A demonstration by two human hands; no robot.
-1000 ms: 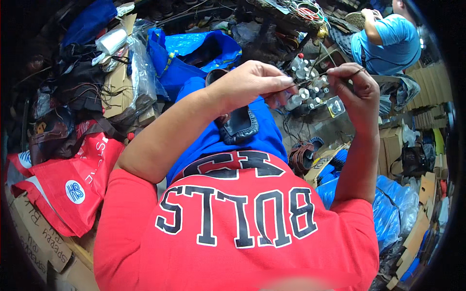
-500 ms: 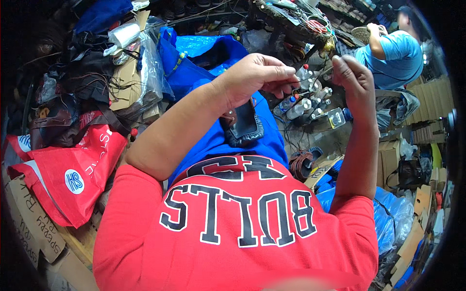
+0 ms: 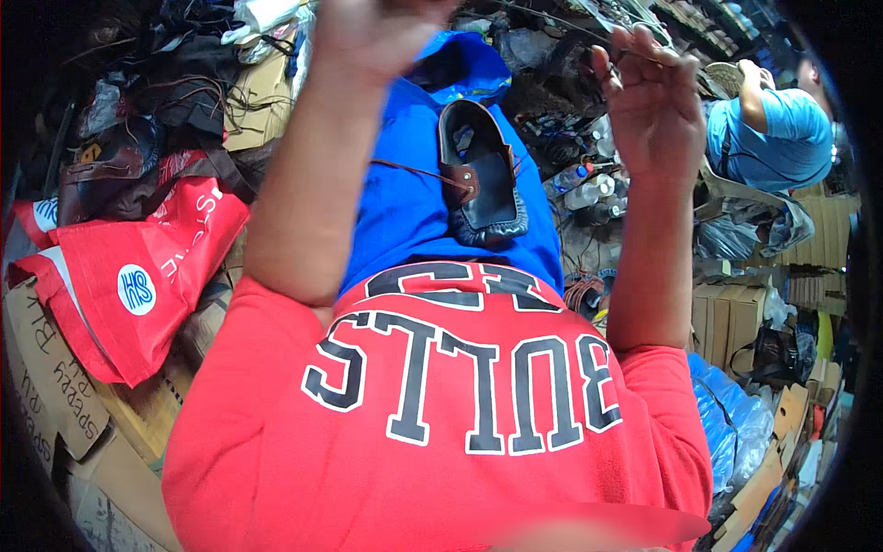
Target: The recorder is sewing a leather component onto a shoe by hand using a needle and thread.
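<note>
A black shoe upper (image 3: 478, 184) with a brown leather tab lies across my lap on blue cloth. From its tab a thin brown lace (image 3: 409, 167) runs left behind my left forearm. My left hand (image 3: 382, 32) is raised at the top edge, smeared by motion and partly cut off, so its fingers cannot be read. Up on the right, my right hand (image 3: 651, 106) has its palm toward me and its fingers curled. A thin dark line, perhaps a cord, passes near those fingers; what they hold is too small to make out.
Plastic bottles (image 3: 589, 189) stand right of my lap. A red bag (image 3: 120, 285) and cardboard (image 3: 55, 368) are at the left. A blue bag (image 3: 469, 69) lies ahead. Another person in a blue shirt (image 3: 777, 138) sits at the far right, beside stacked cardboard.
Both hands have risen and moved apart, my left hand toward the top edge and my right hand slightly upward. The shoe upper on my lap now shows more fully.
</note>
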